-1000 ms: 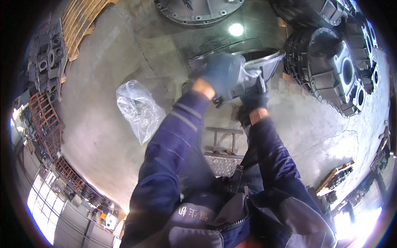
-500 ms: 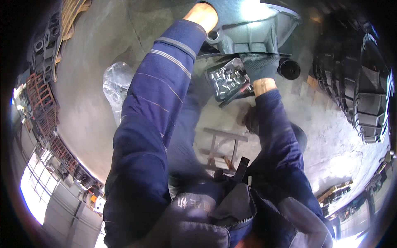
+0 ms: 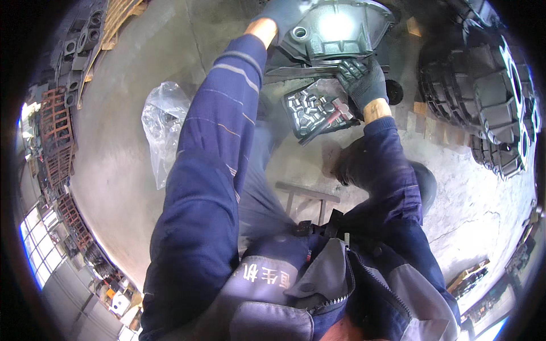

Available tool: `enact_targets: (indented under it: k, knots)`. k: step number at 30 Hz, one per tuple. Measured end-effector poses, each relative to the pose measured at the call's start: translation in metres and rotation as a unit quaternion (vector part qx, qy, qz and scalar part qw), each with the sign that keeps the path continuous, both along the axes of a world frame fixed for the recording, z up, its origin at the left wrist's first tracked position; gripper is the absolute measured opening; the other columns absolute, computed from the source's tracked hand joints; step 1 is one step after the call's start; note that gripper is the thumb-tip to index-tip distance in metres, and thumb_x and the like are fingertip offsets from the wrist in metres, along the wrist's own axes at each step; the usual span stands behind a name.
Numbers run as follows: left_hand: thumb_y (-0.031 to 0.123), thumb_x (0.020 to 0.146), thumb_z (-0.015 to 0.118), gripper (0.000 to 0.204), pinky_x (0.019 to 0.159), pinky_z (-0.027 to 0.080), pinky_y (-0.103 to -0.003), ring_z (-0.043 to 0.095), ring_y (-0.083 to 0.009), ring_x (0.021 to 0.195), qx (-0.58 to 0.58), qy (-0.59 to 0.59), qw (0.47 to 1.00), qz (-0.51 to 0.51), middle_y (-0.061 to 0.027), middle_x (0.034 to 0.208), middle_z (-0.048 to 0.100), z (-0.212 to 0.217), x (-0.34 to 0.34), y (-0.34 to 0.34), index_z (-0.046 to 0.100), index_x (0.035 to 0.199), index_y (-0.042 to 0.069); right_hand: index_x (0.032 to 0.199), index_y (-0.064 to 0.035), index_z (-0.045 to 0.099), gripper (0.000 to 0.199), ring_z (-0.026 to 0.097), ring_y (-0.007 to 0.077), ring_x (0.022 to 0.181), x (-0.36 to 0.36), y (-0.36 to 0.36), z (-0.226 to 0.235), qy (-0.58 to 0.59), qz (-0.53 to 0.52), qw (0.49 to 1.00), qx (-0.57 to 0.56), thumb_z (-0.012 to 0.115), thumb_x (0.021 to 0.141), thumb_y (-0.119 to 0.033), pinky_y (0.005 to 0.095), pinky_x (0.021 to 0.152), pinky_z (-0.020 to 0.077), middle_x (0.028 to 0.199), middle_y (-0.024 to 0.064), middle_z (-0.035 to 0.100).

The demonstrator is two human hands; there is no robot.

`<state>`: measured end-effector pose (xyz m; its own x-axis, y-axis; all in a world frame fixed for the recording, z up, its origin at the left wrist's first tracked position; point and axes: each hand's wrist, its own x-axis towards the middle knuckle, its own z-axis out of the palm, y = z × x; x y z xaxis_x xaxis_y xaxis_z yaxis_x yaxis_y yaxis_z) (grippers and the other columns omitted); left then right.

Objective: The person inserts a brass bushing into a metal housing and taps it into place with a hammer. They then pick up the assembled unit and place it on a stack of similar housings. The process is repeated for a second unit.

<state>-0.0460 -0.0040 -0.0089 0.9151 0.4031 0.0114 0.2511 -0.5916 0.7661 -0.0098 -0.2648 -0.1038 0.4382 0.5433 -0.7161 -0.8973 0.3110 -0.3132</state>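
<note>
A grey metal casting (image 3: 341, 42), broad and ribbed with a round boss on its left, stands at the top of the view under a bright light spot. My left hand (image 3: 287, 18), in a dark grey glove, is at its upper left; the fingertips are smeared and run to the top edge. My right hand (image 3: 365, 82), gloved with black-coated fingers, lies just below the casting's lower edge. Its fingers curl in, and anything inside them is hidden. Beneath this hand, a black tray (image 3: 294, 122) holds many short metal sleeves (image 3: 307, 108) and a red-headed hammer (image 3: 336, 112) with a dark handle.
A clear plastic bag (image 3: 162, 128) lies on the concrete floor at left. Large dark castings (image 3: 495, 96) are stacked at right. A dark round piece (image 3: 393, 92) sits beside my right hand. A low metal frame (image 3: 307, 196) stands between my legs. Rusty racks (image 3: 57, 125) line the far left.
My right hand has turned, so its coated fingers now show, and has uncovered the hammer in the tray. My left hand has shifted left along the casting. The whole view has shifted slightly.
</note>
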Motion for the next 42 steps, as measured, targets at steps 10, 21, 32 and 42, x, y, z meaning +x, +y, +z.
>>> enact_targets:
  k: [10,21,32,42]
  knots:
    - [0.063,0.101,0.052,0.073,0.102,0.047,-0.039,0.063,-0.0270,0.119,-0.170,0.015,0.977,0.124,-0.0146,0.126,0.071,-0.044,-0.032,0.018,0.067,0.130,-0.002,0.151,-0.0143,0.044,0.055,0.037,0.0439,0.147,-0.009,-0.005,0.027,-0.086,-0.001,0.996,0.008,0.042,0.107,-0.048,0.0588,0.120,0.0309,0.158,0.0269,0.040]
    - [0.048,0.101,0.052,0.053,0.074,0.052,-0.055,0.069,-0.0472,0.087,0.170,-0.019,0.973,0.155,-0.0284,0.092,0.070,-0.101,0.016,0.045,0.075,0.096,0.001,0.154,-0.0013,0.038,0.074,0.039,0.0405,0.146,0.001,0.031,0.004,-0.117,-0.071,0.983,0.122,0.046,0.102,-0.054,0.0533,0.122,0.0308,0.157,0.0247,0.042]
    - [0.046,0.103,0.050,0.053,0.066,0.044,-0.057,0.069,-0.0437,0.078,0.100,-0.057,0.978,0.174,-0.0264,0.085,0.069,-0.102,0.002,0.059,0.071,0.086,0.001,0.141,-0.0098,0.056,0.045,0.056,0.0161,0.131,-0.008,0.013,-0.044,-0.294,0.126,0.933,0.167,0.042,0.109,-0.037,0.0470,0.118,0.0354,0.140,0.0043,0.063]
    - [0.049,0.106,0.041,0.060,0.075,0.050,-0.057,0.069,-0.0460,0.087,0.191,-0.070,0.969,0.140,-0.0281,0.092,0.070,-0.108,0.019,0.075,0.073,0.089,0.002,0.120,-0.0120,0.074,0.040,0.072,0.0365,0.103,-0.042,-0.056,-0.130,-0.502,0.441,0.581,-0.465,0.066,0.092,-0.039,0.0446,0.091,0.0550,0.111,0.0165,0.075]
